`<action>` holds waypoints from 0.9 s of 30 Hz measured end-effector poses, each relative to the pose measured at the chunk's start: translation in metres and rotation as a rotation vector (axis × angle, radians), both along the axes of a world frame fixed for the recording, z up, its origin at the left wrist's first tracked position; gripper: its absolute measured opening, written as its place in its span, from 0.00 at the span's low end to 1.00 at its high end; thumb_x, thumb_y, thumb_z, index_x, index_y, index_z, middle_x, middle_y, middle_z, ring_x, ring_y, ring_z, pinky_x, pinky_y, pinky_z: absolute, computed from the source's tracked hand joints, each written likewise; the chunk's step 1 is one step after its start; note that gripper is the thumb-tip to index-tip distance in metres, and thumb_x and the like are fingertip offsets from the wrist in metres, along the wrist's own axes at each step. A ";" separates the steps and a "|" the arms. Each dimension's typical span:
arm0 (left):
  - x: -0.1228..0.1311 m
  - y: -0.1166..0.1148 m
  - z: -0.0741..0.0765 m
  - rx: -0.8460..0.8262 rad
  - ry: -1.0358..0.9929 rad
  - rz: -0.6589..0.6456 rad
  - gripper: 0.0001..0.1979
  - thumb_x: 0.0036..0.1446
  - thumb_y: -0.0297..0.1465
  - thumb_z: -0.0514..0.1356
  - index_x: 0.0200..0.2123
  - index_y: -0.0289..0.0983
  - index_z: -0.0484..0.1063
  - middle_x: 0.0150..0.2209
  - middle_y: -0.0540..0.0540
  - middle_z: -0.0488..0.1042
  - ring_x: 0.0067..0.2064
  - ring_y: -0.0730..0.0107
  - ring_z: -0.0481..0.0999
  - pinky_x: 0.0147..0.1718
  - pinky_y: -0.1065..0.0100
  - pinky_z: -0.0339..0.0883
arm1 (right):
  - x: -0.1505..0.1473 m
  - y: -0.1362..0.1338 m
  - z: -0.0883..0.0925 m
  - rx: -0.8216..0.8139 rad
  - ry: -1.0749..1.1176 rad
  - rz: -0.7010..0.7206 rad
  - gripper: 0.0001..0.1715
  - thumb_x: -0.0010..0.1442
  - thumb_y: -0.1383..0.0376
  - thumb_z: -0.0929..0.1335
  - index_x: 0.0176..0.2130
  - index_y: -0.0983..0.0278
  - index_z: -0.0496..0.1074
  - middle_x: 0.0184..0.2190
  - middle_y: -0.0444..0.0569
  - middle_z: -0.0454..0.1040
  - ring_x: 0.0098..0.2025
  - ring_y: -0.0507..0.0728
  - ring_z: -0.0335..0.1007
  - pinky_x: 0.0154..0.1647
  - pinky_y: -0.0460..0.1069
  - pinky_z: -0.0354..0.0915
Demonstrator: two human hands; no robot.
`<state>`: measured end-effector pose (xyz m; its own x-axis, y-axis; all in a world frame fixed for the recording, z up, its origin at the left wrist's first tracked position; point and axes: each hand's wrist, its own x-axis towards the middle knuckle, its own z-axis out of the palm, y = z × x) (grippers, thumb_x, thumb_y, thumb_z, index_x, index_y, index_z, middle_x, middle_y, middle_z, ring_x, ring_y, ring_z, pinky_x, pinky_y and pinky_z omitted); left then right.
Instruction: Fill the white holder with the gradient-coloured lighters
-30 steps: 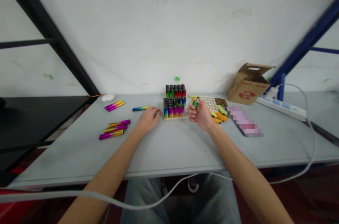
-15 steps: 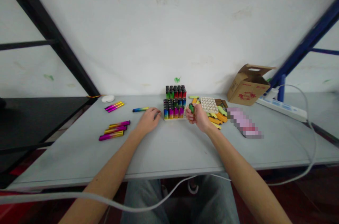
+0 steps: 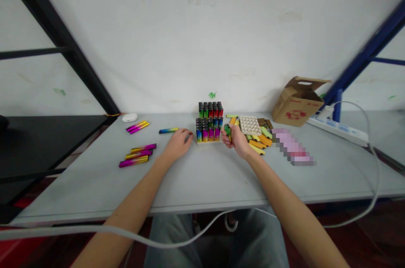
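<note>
My right hand (image 3: 236,139) is closed round a green lighter (image 3: 227,128) with a dark top, held upright just right of the lighter rows. My left hand (image 3: 179,144) lies on the table left of those rows, its fingers loosely extended and apart; a dark patch by its fingertips is too small to make out. Between the hands, many black-topped lighters (image 3: 208,134) stand upright in a pale tray, the front ones blue and purple. Behind them is a group of green and red lighters (image 3: 210,111). A blue-and-yellow stick-shaped piece (image 3: 168,131) lies beyond my left hand.
Shiny purple-and-gold sticks (image 3: 137,155) lie at left, near a white rounded device (image 3: 129,117). Right of my right hand are a pale egg-crate-like tray (image 3: 250,125) and scattered yellow and orange pieces (image 3: 257,144). Farther right stand an open cardboard box (image 3: 295,105) and a power strip (image 3: 343,132).
The green lighter in my right hand has tilted slightly and shows more of its side. My left hand stays in place; the view has shifted very slightly.
</note>
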<state>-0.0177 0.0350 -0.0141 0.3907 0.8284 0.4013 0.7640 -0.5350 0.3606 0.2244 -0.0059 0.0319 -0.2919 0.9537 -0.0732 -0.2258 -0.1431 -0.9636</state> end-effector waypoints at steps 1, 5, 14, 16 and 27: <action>0.000 0.000 0.000 0.001 -0.002 0.002 0.15 0.62 0.33 0.48 0.40 0.35 0.73 0.43 0.40 0.74 0.48 0.58 0.71 0.53 0.56 0.64 | 0.000 0.000 0.000 -0.006 0.003 0.007 0.17 0.56 0.52 0.56 0.25 0.61 0.57 0.17 0.37 0.49 0.16 0.48 0.39 0.15 0.42 0.35; 0.000 -0.001 0.001 -0.004 -0.001 0.009 0.16 0.62 0.34 0.48 0.40 0.34 0.74 0.43 0.39 0.74 0.48 0.56 0.71 0.53 0.55 0.64 | 0.000 0.000 0.000 -0.020 0.028 0.030 0.19 0.57 0.50 0.56 0.25 0.61 0.57 0.17 0.37 0.50 0.16 0.48 0.39 0.15 0.42 0.36; 0.000 0.000 -0.001 0.005 0.000 0.009 0.16 0.63 0.33 0.48 0.41 0.33 0.73 0.43 0.39 0.73 0.48 0.57 0.71 0.53 0.55 0.64 | -0.002 -0.008 0.007 0.065 0.180 0.021 0.24 0.55 0.44 0.59 0.32 0.62 0.63 0.19 0.40 0.59 0.18 0.49 0.52 0.14 0.42 0.44; 0.000 0.000 -0.002 0.009 -0.006 0.007 0.16 0.63 0.33 0.48 0.41 0.33 0.73 0.43 0.39 0.73 0.48 0.57 0.71 0.53 0.55 0.64 | -0.001 -0.009 0.008 0.085 0.228 0.001 0.16 0.52 0.52 0.65 0.36 0.61 0.64 0.23 0.41 0.63 0.20 0.50 0.59 0.14 0.42 0.50; 0.002 -0.001 -0.001 0.003 -0.023 0.011 0.15 0.63 0.33 0.48 0.40 0.35 0.73 0.43 0.40 0.74 0.48 0.58 0.71 0.54 0.55 0.64 | 0.010 -0.006 0.013 0.041 0.417 0.047 0.12 0.62 0.60 0.63 0.42 0.62 0.71 0.42 0.49 0.78 0.50 0.58 0.73 0.56 0.57 0.65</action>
<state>-0.0161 0.0343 -0.0154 0.3724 0.8313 0.4126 0.7614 -0.5279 0.3763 0.2346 -0.0124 0.0453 -0.3319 0.9382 0.0983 -0.5921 -0.1261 -0.7959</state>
